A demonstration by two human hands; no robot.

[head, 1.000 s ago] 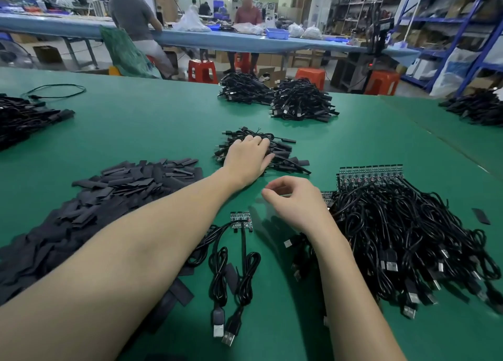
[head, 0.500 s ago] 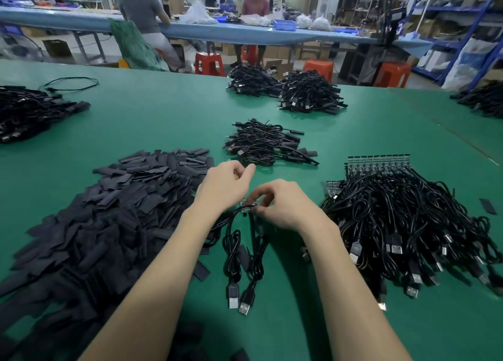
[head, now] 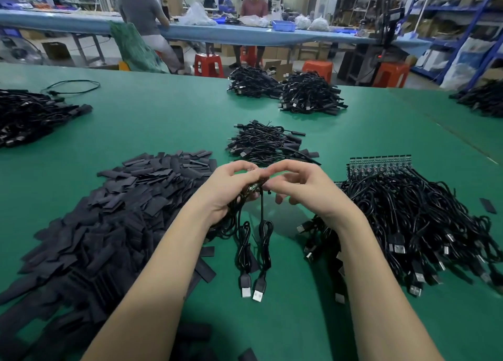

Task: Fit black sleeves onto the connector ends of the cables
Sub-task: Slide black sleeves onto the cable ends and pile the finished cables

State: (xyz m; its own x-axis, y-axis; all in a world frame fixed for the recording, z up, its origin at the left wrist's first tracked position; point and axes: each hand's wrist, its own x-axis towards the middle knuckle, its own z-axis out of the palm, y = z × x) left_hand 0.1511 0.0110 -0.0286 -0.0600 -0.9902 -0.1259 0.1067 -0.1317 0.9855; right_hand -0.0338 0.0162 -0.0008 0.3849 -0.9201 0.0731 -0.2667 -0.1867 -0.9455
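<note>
While hands point(head: 261, 181) pinch two cables point(head: 254, 240).

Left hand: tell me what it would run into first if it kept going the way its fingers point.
The left hand points up and right, toward the right hand. It would probably meet the right hand's fingertips first, at the small circuit board both pinch; depth is unclear.

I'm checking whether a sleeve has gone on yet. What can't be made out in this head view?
- Circuit-board strip: motion-blurred, mostly covered by the left hand and right hand.
- Any sleeve on it: hidden by fingers.
- Sleeve pile: cut off at the left edge.
</note>
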